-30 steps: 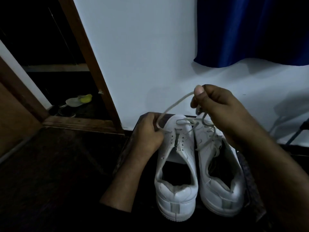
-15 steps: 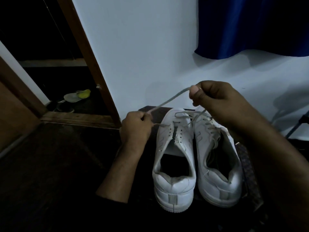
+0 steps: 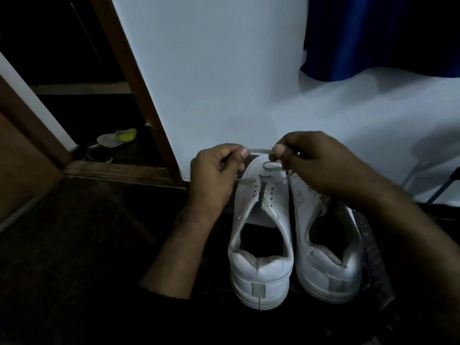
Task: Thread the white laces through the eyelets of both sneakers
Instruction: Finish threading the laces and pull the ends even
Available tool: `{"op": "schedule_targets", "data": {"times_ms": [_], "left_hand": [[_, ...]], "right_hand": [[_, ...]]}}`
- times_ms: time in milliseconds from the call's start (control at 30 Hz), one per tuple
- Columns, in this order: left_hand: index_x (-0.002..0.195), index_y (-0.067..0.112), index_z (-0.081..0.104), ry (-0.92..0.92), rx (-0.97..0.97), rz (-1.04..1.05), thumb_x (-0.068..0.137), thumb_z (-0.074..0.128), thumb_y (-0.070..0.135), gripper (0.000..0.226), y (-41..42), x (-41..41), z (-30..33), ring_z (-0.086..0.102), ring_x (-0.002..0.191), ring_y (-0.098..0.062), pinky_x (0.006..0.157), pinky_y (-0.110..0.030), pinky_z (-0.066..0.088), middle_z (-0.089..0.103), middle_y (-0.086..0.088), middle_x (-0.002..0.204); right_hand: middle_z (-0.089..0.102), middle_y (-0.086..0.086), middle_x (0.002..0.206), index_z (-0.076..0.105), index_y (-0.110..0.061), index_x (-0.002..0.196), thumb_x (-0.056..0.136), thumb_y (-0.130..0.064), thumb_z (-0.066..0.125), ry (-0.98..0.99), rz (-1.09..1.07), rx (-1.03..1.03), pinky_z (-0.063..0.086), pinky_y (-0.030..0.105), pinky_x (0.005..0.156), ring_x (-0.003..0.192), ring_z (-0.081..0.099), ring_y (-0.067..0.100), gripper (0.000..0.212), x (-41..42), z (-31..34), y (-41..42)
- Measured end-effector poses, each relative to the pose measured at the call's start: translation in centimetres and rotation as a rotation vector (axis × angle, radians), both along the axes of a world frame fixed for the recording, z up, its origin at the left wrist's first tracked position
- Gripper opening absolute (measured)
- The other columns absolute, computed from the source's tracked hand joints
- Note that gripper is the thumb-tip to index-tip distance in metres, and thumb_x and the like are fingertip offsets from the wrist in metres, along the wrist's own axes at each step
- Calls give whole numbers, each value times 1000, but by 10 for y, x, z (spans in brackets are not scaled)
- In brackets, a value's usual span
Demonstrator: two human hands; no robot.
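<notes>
**Lace being held taut over the left sneaker's toe**

Above the toe end of the left sneaker point(image 3: 261, 220), a short span of the white lace point(image 3: 258, 151) is being stretched between two hands, apparently so that both ends can be evened out before more eyelets are threaded. The lace is being pinched by the left hand point(image 3: 214, 170), thumb against curled fingers, and the other end is being gripped the same way by the right hand point(image 3: 316, 165). Lower down, the lace is being run across the front eyelets only; the holes nearer the tongue are being left open, so the lacing of this shoe is judged to be barely begun.

Just beside it, touching along the inner side, the right sneaker point(image 3: 326, 245) is being kept with heel toward the camera; its front is being hidden by the right forearm, so its lacing cannot be told. Both shoes are being supported on a dark floor point(image 3: 87, 245), toes close to the pale wall point(image 3: 211, 83), probably for steadiness. Beyond, a wooden door frame point(image 3: 134, 83) and a blue curtain point(image 3: 373, 33) are being seen, with a yellow-tipped object point(image 3: 119, 138) lying in the doorway.
</notes>
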State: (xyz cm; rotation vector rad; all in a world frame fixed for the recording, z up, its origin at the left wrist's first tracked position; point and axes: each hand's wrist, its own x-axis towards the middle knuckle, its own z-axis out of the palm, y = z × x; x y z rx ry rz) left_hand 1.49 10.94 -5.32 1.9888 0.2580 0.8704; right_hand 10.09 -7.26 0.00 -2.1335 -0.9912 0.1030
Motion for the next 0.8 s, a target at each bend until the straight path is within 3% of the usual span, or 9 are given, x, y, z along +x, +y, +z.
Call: {"op": "schedule_targets", "data": {"times_ms": [67, 133, 233, 300, 367, 467, 533, 633, 800], "left_hand": [[85, 24, 77, 88, 43, 71, 98, 68, 24, 16, 7, 0, -4, 63, 60, 0, 61, -20, 46, 70, 8, 65], [88, 24, 77, 130, 108, 97, 97, 68, 28, 13, 9, -1, -9, 67, 67, 1, 63, -23, 51, 73, 11, 72], [122, 28, 72, 82, 126, -26, 96, 62, 50, 36, -1, 0, -8, 70, 104, -2, 90, -33, 58, 74, 11, 113], [138, 34, 61, 85, 123, -214, 100, 55, 54, 44, -14, 1, -3, 66, 118, -8, 102, -41, 55, 69, 10, 128], [138, 26, 64, 71, 120, -291, 103, 54, 41, 38, -25, 0, 2, 69, 113, -10, 99, -42, 56, 74, 5, 120], [112, 27, 77, 1, 73, -205, 100, 59, 34, 22, -22, -4, 5, 74, 82, -11, 83, -44, 60, 76, 6, 81], [98, 23, 79, -10, 24, -159, 98, 64, 32, 17, -13, -4, 2, 72, 72, -23, 77, -49, 59, 72, 4, 70], [93, 18, 78, -14, 24, -111, 98, 65, 28, 17, -5, -4, 0, 69, 70, -35, 74, -52, 57, 73, 4, 71], [110, 31, 77, 75, -10, -206, 94, 68, 43, 21, -16, -5, -1, 75, 96, -10, 89, -47, 60, 79, 11, 95]], "right_hand": [[67, -12, 75, 70, -30, 86, 101, -33, 55, 3, -43, 18, 38, 10, 58, 67, 57, -7, 21, 6, 3, -8], [67, -14, 79, 71, -31, 88, 100, -33, 58, -21, -79, -26, 36, 10, 58, 69, 56, -7, 18, 8, 2, -9], [67, -17, 85, 69, -34, 91, 98, -34, 61, -54, -95, -41, 40, 13, 64, 76, 58, -5, 11, 1, -3, 1], [65, -16, 82, 66, -36, 90, 95, -34, 61, -117, -95, -8, 49, 25, 69, 77, 60, 3, 7, -6, -9, 11], [63, -16, 79, 62, -35, 87, 92, -33, 61, -153, -107, -1, 53, 34, 71, 78, 61, 11, 6, -10, -10, 16], [68, -14, 80, 69, -29, 87, 93, -32, 67, -63, -96, 57, 48, 25, 70, 79, 62, 3, 7, -6, -3, 9], [70, -13, 81, 72, -28, 87, 92, -30, 70, -25, -98, 75, 45, 20, 68, 80, 63, 2, 6, -2, 2, 0], [72, -12, 80, 73, -28, 85, 91, -30, 72, 0, -110, 68, 48, 21, 70, 80, 67, 5, 6, 2, 4, -10], [71, -13, 75, 74, -30, 85, 90, -33, 72, -18, -99, 92, 46, 14, 65, 76, 64, -1, 6, -9, -1, 3]]}}
